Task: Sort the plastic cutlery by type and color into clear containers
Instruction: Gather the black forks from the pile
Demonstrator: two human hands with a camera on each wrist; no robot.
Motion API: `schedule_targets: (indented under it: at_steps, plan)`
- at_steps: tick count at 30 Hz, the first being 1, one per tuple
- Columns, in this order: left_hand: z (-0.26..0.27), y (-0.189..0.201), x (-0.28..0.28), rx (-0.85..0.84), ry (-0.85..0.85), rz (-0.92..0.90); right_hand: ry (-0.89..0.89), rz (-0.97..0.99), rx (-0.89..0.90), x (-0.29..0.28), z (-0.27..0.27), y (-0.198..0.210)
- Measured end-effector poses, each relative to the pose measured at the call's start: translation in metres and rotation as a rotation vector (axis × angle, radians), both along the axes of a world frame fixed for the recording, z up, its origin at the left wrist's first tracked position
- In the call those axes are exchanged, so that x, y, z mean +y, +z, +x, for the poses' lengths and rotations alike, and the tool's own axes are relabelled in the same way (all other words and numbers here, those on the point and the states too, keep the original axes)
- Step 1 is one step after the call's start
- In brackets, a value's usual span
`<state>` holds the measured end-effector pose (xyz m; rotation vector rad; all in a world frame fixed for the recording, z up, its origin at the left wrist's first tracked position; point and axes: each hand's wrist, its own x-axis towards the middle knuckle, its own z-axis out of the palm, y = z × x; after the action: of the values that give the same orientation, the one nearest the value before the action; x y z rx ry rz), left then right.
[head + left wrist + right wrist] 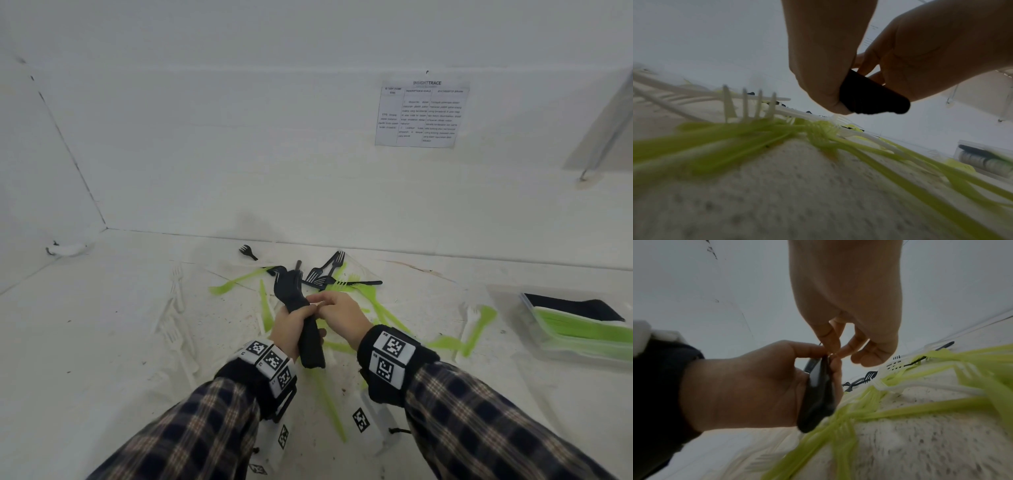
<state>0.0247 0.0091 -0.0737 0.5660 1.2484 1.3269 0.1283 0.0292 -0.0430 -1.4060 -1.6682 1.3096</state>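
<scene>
My left hand (294, 320) grips a bundle of black plastic forks (310, 342) upright over the middle of the pile, tines pointing away. My right hand (334, 308) comes in from the right, and its thumb and forefinger pinch the bundle's edge just above the left hand's fingers. From the right wrist, the right hand's fingertips (833, 345) meet at the top of the bundle (818, 402), held in the left hand (756, 386). From the left wrist, the bundle's handle ends (869, 99) stick out below the left hand (824, 81). Loose black forks (325, 270) lie beyond.
Green cutlery (387, 315) lies scattered on the white floor under and around my hands. White forks (178, 301) lie to the left. One black fork (248, 251) lies near the wall. A clear container (534, 308) at the right holds green and black cutlery. A paper sheet (421, 114) hangs on the wall.
</scene>
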Motion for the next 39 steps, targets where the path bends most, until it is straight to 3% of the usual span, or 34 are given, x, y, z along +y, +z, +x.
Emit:
schedule_targets:
  at_steps: [3,10,14,28,35,39]
  plan:
    - [-0.01,0.002,0.007,0.059,0.005,-0.02,0.035,0.01,-0.066,0.012,-0.004,-0.001]
    - [-0.033,0.007,0.023,0.053,0.046,-0.051,0.076,0.184,-0.457,0.05,-0.006,-0.003]
    - [-0.045,0.006,0.031,0.029,0.054,-0.048,0.106,0.186,-0.662,0.079,-0.005,-0.007]
    - [-0.07,-0.005,0.054,0.004,0.13,-0.094,0.153,0.111,-0.993,0.129,-0.007,-0.021]
    - [-0.068,-0.003,0.057,0.005,0.119,-0.089,0.28,0.217,-0.902,0.13,-0.001,-0.012]
    - [-0.069,-0.003,0.057,0.012,0.134,-0.099,0.209,0.304,-0.794,0.127,0.005,-0.004]
